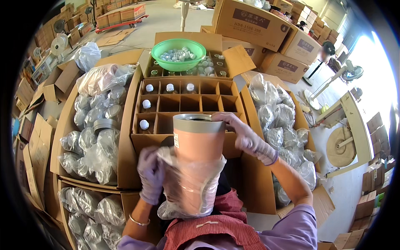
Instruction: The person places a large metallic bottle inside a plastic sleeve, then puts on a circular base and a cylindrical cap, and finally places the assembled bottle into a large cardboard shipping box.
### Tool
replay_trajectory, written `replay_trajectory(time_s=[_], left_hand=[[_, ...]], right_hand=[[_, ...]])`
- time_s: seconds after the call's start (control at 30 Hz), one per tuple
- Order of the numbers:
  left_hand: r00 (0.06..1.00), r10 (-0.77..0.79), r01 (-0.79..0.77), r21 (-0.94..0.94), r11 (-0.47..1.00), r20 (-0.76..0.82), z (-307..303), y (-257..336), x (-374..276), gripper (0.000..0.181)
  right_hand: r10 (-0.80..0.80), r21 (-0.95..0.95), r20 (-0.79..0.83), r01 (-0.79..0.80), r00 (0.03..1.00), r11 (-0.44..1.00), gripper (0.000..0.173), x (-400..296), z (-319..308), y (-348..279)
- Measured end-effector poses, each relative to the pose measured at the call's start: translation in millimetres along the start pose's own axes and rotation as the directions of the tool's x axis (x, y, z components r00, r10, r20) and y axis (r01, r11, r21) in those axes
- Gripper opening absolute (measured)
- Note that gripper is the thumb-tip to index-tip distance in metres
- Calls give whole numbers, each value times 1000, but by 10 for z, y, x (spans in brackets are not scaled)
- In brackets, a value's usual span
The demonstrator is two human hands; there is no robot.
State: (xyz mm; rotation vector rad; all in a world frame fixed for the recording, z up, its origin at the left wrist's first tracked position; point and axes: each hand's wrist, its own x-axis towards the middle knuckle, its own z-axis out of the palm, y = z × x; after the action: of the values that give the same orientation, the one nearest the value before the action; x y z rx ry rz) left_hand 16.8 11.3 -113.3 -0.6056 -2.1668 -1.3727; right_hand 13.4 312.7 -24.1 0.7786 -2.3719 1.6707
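A pink cylindrical container [198, 143] with a grey rim stands tilted in front of my body, its lower part inside a clear plastic bag [200, 184]. My gloved left hand [151, 175] grips the bag's edge at the container's left side. On the right, my gloved right hand [247, 137] holds the grey rim at the top, thumb and fingers around its edge. Beyond it lies a divided cardboard box [187, 137] with several white-capped bottles [146, 104] in its left column and back row. The container hides part of the front cells.
Boxes of plastic-wrapped items [89, 150] flank me on the left and right [278, 125]. A green basin [178, 67] of small caps rests on another box behind. Large cartons [250, 25], a pedestal fan [351, 72] and a person [323, 56] are farther back.
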Motion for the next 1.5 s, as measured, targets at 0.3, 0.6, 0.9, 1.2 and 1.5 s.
replay_trajectory(time_s=[0.3,0.6,0.9,1.2,1.5], left_hand=[[835,189,-40,-285,958,517,-29,563,1082,90],[918,-397,387,-239,891,7,-95,-52,264,55],[885,-457,402,-349,847,-91,709,-18,416,55],[889,36,330,-694,641,456,3706,928,735,43],[473,505,-459,-287,841,722,4113,935,-42,67]], right_hand=[[340,-63,-125,-349,932,935,11,383,69,-387],[35,-654,112,47,993,755,70,-935,154,518],[263,-542,75,-182,962,820,49,-2373,1119,662],[-151,-574,-808,-703,570,419,33,-2820,-1178,330],[258,-197,-906,-872,337,447,24,-3243,-3428,1957]])
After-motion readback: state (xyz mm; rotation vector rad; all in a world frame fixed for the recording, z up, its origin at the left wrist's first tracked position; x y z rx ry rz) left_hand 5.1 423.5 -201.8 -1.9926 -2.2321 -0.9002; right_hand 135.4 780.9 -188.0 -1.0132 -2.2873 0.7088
